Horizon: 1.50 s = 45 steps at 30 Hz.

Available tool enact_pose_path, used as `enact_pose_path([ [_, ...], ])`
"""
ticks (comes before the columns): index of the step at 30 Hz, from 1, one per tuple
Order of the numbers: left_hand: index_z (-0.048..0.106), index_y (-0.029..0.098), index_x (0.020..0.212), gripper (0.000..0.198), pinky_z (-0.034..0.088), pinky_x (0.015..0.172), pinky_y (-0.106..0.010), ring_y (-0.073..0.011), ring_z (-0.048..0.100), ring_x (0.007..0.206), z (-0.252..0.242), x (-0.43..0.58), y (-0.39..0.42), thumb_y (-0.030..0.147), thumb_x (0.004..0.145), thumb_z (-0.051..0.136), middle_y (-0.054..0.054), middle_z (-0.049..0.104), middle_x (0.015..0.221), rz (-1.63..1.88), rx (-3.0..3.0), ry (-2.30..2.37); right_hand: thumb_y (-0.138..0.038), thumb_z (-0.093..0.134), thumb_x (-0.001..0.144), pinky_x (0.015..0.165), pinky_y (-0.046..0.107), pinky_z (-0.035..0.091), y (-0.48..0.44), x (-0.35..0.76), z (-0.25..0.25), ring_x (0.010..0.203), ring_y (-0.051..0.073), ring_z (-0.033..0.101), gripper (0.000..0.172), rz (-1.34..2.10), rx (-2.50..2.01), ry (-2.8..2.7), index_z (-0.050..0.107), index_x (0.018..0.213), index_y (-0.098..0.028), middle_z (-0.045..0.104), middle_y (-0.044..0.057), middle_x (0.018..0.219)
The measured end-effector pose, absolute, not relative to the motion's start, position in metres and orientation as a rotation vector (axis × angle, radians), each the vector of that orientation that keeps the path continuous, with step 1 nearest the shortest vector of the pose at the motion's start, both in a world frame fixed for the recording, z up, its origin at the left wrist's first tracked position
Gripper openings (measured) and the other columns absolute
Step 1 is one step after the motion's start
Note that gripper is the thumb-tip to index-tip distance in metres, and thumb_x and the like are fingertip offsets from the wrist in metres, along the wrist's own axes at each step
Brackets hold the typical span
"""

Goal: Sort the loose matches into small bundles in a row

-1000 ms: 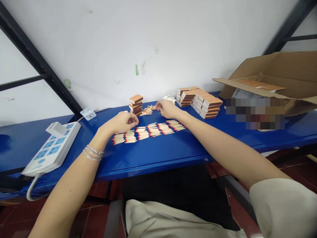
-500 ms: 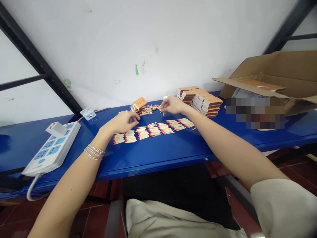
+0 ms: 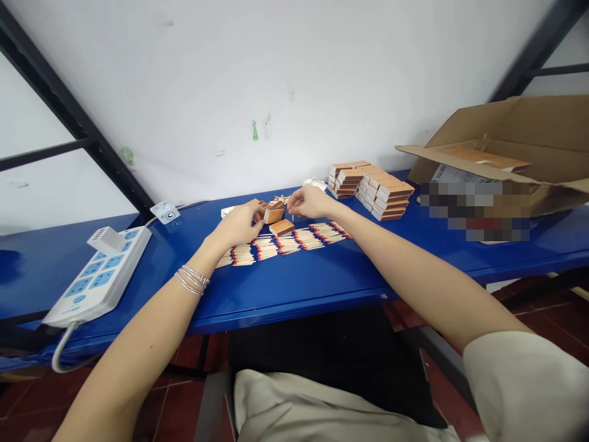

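Note:
My left hand (image 3: 238, 224) is shut on a small orange matchbox (image 3: 273, 215), which is tilted at its fingertips. My right hand (image 3: 309, 202) pinches a single wooden matchstick (image 3: 292, 213) just beside that box, over a loose heap of matchsticks (image 3: 278, 201). A second orange matchbox (image 3: 281, 228) lies across the top of the rows of red-tipped matches (image 3: 276, 247) below my hands. My left hand partly hides the left end of the rows.
Stacked matchboxes (image 3: 381, 197) stand to the right on the blue table (image 3: 294, 288). An open cardboard box (image 3: 488, 138) sits at the far right. A white power strip (image 3: 99, 276) lies at the left, with a wall behind.
The matchbox stack near the loose matches no longer shows. One box is now in my left hand and another lies on the rows. My hands have moved closer together.

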<state>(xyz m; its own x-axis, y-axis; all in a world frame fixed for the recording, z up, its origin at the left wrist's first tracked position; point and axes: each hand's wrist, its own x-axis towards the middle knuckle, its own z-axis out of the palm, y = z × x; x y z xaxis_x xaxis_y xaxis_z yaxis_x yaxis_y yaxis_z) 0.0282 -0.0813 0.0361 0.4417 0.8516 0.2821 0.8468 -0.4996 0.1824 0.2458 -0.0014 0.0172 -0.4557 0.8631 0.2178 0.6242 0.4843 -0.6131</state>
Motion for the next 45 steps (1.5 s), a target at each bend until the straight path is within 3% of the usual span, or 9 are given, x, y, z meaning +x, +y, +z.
enact_pose_path([
  [3, 0.063, 0.015, 0.109, 0.029, 0.045, 0.071, -0.033, -0.0185, 0.059, 0.075, 0.035, 0.032, -0.085, 0.018, 0.083, 0.052, -0.007, 0.066, 0.088, 0.687, 2.689, 1.518, -0.016, 0.072, 0.072, 0.059, 0.022, 0.05, 0.003, 0.26, 0.024, 0.061, 0.014, 0.065, 0.012, 0.688, -1.291, -2.202, 0.075, 0.083, -0.012, 0.073, 0.006, 0.069],
  [9, 0.065, 0.019, 0.1, 0.021, 0.047, 0.074, -0.034, -0.0191, 0.056, 0.082, 0.033, 0.043, -0.091, 0.032, 0.089, 0.053, -0.007, 0.058, 0.091, 0.719, 2.736, 1.351, -0.021, 0.079, 0.065, 0.062, 0.023, 0.052, 0.008, 0.288, 0.035, 0.065, 0.016, 0.066, 0.012, 0.703, -1.449, -2.32, 0.077, 0.075, -0.014, 0.073, 0.005, 0.069],
  [15, 0.063, 0.019, 0.105, 0.039, 0.048, 0.076, -0.036, -0.0211, 0.057, 0.086, 0.025, 0.046, -0.087, 0.051, 0.083, 0.061, -0.008, 0.059, 0.095, 0.686, 2.718, 1.346, -0.027, 0.08, 0.064, 0.072, 0.026, 0.054, 0.015, 0.297, 0.033, 0.077, 0.018, 0.068, 0.022, 0.718, -1.443, -2.532, 0.079, 0.083, -0.017, 0.076, 0.004, 0.08],
  [18, 0.062, 0.018, 0.104, 0.037, 0.049, 0.078, -0.036, -0.0189, 0.058, 0.081, 0.023, 0.046, -0.085, 0.049, 0.082, 0.062, -0.008, 0.059, 0.098, 0.689, 2.708, 1.34, -0.028, 0.078, 0.066, 0.078, 0.027, 0.053, 0.016, 0.297, 0.034, 0.082, 0.019, 0.069, 0.031, 0.766, -1.424, -2.591, 0.079, 0.095, -0.019, 0.077, 0.004, 0.086],
  [22, 0.061, 0.016, 0.105, 0.035, 0.05, 0.071, -0.034, -0.0152, 0.058, 0.069, 0.023, 0.045, -0.082, 0.044, 0.084, 0.06, -0.009, 0.058, 0.099, 0.715, 2.629, 1.38, -0.026, 0.079, 0.064, 0.081, 0.026, 0.052, 0.014, 0.298, 0.037, 0.087, 0.02, 0.069, 0.028, 0.743, -1.432, -2.657, 0.08, 0.092, -0.021, 0.077, 0.001, 0.089],
  [29, 0.062, 0.017, 0.103, 0.032, 0.048, 0.079, -0.037, -0.0217, 0.059, 0.089, 0.025, 0.039, -0.077, 0.042, 0.084, 0.06, -0.011, 0.062, 0.102, 0.744, 2.63, 1.495, -0.021, 0.082, 0.06, 0.077, 0.026, 0.052, 0.006, 0.297, 0.042, 0.081, 0.019, 0.07, 0.017, 0.79, -1.388, -2.667, 0.08, 0.076, -0.024, 0.077, 0.0, 0.081],
  [37, 0.062, 0.016, 0.103, 0.037, 0.045, 0.084, -0.038, -0.0244, 0.058, 0.094, 0.029, 0.023, -0.068, 0.048, 0.084, 0.061, -0.011, 0.06, 0.101, 0.674, 2.62, 1.693, -0.019, 0.083, 0.059, 0.075, 0.028, 0.051, 0.0, 0.303, 0.053, 0.081, 0.02, 0.069, 0.02, 0.76, -1.435, -2.596, 0.079, 0.078, -0.023, 0.076, 0.001, 0.08],
  [41, 0.061, 0.016, 0.103, 0.032, 0.044, 0.087, -0.038, -0.025, 0.057, 0.096, 0.033, 0.009, -0.065, 0.041, 0.083, 0.061, -0.011, 0.059, 0.102, 0.591, 2.611, 1.813, -0.025, 0.088, 0.053, 0.066, 0.03, 0.052, -0.007, 0.316, 0.068, 0.076, 0.022, 0.068, 0.021, 0.684, -1.604, -2.603, 0.076, 0.069, -0.021, 0.073, 0.002, 0.072],
  [45, 0.059, 0.018, 0.111, 0.033, 0.044, 0.087, -0.041, -0.0253, 0.058, 0.094, 0.035, -0.003, -0.065, 0.035, 0.082, 0.061, -0.011, 0.058, 0.106, 0.538, 2.571, 1.924, -0.025, 0.09, 0.047, 0.058, 0.029, 0.052, -0.021, 0.333, 0.075, 0.068, 0.021, 0.066, 0.029, 0.834, -1.907, -2.533, 0.07, 0.066, -0.019, 0.07, 0.004, 0.07],
])
